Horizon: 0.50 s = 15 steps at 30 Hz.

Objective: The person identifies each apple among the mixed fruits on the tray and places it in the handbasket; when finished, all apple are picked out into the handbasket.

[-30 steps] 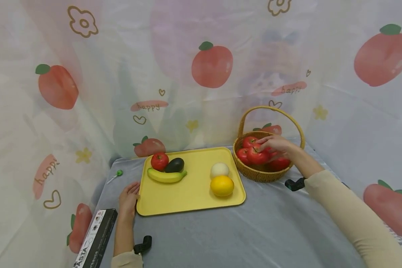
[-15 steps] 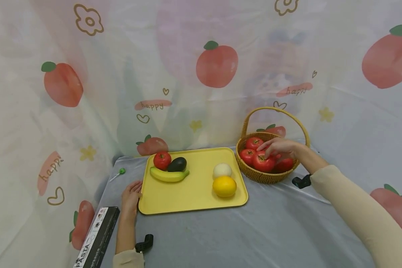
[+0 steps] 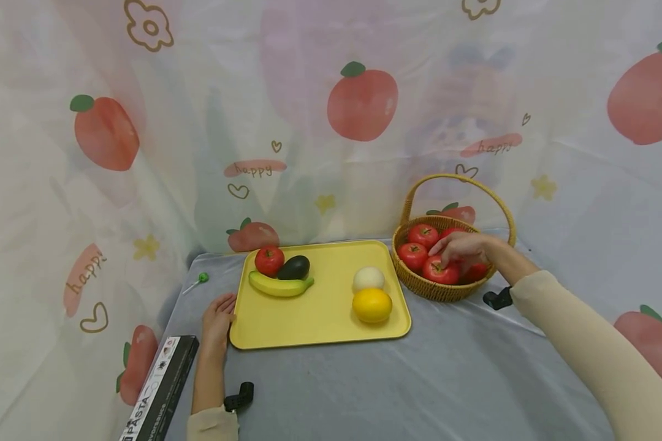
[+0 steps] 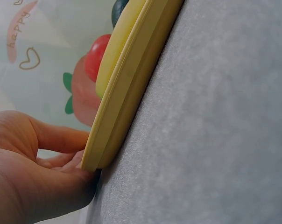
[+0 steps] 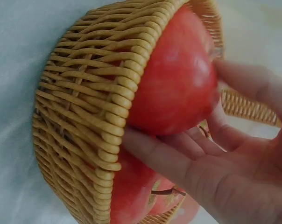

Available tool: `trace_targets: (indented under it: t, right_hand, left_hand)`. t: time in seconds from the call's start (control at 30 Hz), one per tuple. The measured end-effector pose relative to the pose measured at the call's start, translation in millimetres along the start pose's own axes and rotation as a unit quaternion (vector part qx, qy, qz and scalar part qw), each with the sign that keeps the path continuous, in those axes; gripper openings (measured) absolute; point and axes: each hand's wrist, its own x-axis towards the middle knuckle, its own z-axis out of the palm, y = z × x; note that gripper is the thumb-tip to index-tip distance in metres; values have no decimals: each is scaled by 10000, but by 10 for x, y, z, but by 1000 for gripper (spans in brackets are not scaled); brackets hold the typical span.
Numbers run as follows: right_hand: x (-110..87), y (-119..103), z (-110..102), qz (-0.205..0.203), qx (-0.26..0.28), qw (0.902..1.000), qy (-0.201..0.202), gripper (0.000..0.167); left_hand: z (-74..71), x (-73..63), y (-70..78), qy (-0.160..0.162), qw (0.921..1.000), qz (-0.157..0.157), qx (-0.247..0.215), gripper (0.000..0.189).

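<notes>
Reaching into the wicker basket (image 3: 438,291), my right hand (image 3: 460,248) has its thumb and fingers around a red apple (image 3: 440,271). In the right wrist view that apple (image 5: 178,74) sits just inside the rim, its far side partly behind the fingers. My left hand (image 3: 217,318) is at the left edge of the yellow tray (image 3: 309,321). In the left wrist view, the tray rim (image 4: 117,98) lies between the thumb and fingers of that hand (image 4: 29,172). Several more red apples (image 3: 412,256) fill the basket around the right hand.
A banana (image 3: 280,285), an avocado (image 3: 295,267) and a red fruit (image 3: 269,261) are grouped on the tray's left. A lemon (image 3: 372,305) and a pale ball (image 3: 368,279) lie on its right. Left of it are a green lollipop (image 3: 203,277) and a pasta box (image 3: 162,386).
My right hand has lowered the red apple deeper into the basket among the others. The left hand stays at the tray edge. The head view has shifted slightly.
</notes>
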Motion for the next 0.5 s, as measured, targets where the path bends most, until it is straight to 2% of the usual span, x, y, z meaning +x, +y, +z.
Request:
trace_targets:
  t: [0.3, 0.5]
  right_hand:
    - [13, -21, 44, 34, -265, 9995, 161, 61]
    - [-21, -54, 74, -58, -373, 9984, 427, 54]
  left_hand:
    - [7, -19, 36, -49, 9999, 62, -139, 68]
    - [9, -11, 26, -43, 9998, 81, -156, 68]
